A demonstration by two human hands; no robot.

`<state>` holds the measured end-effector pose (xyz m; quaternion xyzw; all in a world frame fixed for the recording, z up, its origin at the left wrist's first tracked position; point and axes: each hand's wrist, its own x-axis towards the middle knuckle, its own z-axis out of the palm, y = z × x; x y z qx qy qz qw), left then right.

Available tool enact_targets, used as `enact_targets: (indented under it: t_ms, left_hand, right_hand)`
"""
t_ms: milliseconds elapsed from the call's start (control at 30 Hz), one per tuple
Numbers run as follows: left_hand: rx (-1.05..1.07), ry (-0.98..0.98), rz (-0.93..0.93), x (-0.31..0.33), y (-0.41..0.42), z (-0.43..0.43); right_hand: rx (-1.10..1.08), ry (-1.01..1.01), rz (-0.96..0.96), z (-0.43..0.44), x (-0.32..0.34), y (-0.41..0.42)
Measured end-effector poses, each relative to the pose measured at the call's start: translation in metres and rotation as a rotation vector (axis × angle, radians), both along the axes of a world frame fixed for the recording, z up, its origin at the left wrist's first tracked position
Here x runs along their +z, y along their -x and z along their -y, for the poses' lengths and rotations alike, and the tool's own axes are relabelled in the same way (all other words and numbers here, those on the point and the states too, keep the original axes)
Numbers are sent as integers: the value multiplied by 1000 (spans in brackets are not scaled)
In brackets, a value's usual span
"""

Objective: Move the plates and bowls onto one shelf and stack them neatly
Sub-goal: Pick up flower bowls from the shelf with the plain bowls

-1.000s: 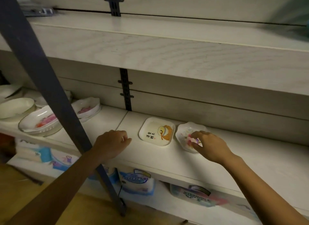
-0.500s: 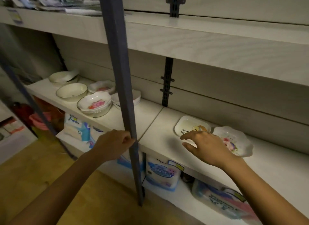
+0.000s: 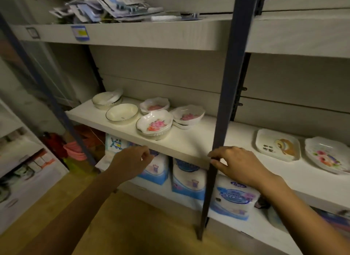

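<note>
On the middle shelf (image 3: 191, 146), left bay, stand two plain cream bowls (image 3: 122, 113) and several white flowered bowls (image 3: 154, 124), some nested. In the right bay lie a square plate with a cartoon print (image 3: 277, 147) and a scalloped flowered plate (image 3: 326, 157), side by side. My left hand (image 3: 130, 161) hovers below the shelf's front edge, fingers loosely curled, holding nothing. My right hand (image 3: 238, 162) hovers at the shelf edge beside the dark upright post (image 3: 225, 106), fingers apart and empty, left of the square plate.
The top shelf (image 3: 144, 36) carries a pile of papers and packets (image 3: 117, 8). White and blue packs (image 3: 233, 197) fill the bottom shelf. Red and pink items (image 3: 73, 150) sit on the floor at left. Another shelf unit (image 3: 24, 169) stands at far left.
The view has swung left and back, bringing the left bay's bowls into sight. My right hand has left the two plates and moved left to the post. Both plates stay on the shelf.
</note>
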<state>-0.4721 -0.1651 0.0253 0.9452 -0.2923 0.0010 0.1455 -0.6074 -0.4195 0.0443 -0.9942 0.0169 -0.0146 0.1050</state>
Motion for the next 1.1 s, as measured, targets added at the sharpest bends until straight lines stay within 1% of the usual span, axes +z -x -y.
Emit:
enact_targets:
  t_ms: [133,233,433,600,833,1000,1100]
  left_hand:
    - [-22,-69,38,2,-29,-38]
    - [-39,-14,13,6,-48,-57]
    - [-45,17,-21,11,-101,-78]
    - [-72,-15,-55,5,-160,-83]
    - [-81,-71,-36,3,-240,-84]
    - [-139,-90,-29,0,-284,-79]
    - [-173,-120,-46,-3,-302,-72]
  right_hand:
    - [-59,-1,-4,-46,-3,-28]
    - [-91,13,-24,-67,-2,-48]
    - [-137,35,-56,-89,-4,-107]
    - [-223,41,-46,-94,-16,-167]
    - [-474,47,-9,-84,-40,-246]
    - [-653,33,-134,-79,-61,-280]
    - [-738,27,-169,-80,-69,-292]
